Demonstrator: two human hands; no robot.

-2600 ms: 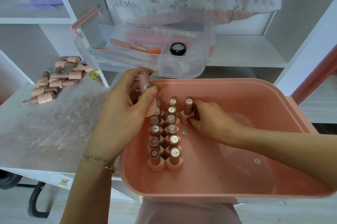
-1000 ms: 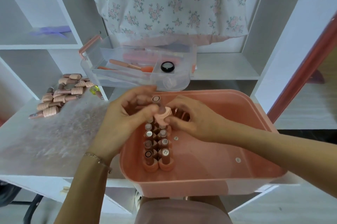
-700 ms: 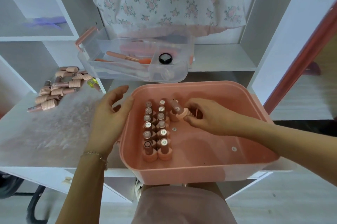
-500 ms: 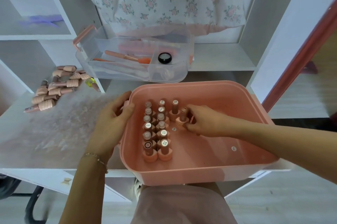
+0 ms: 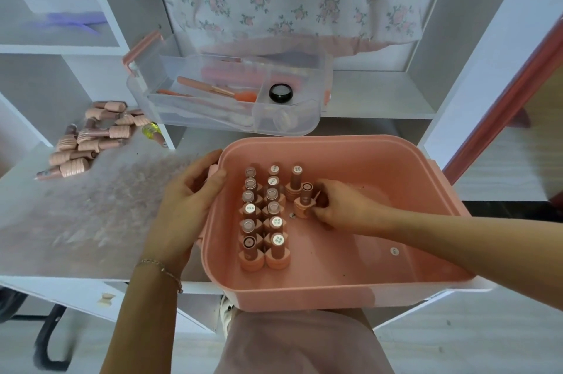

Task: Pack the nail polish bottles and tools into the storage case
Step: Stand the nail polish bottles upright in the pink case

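- My right hand (image 5: 338, 209) reaches into the pink case (image 5: 365, 288); its fingertips pinch the base of one bottle (image 5: 305, 201), the second in a third row just being started.
- My left hand (image 5: 189, 200) lies over the case's left rim, thumb inside the wall and fingers curled round the outer edge, steadying it.
- Risk: the held bottle stands just beside its row-mate and near the two full rows (image 5: 263, 215). A sideways nudge on release could, I judge, tip it into them and topple several.
- Risk: the case overhangs the table (image 5: 76, 221) toward my lap; letting go on the left may let it slide.
- Orientation: the bottle's long axis is upright, cap up, wide base on the floor of the case.
- Beyond: a loose pile of bottles (image 5: 91, 139) lies flat at the table's far left, unpacked; the clear tray (image 5: 225, 123) with tools sits behind the case.
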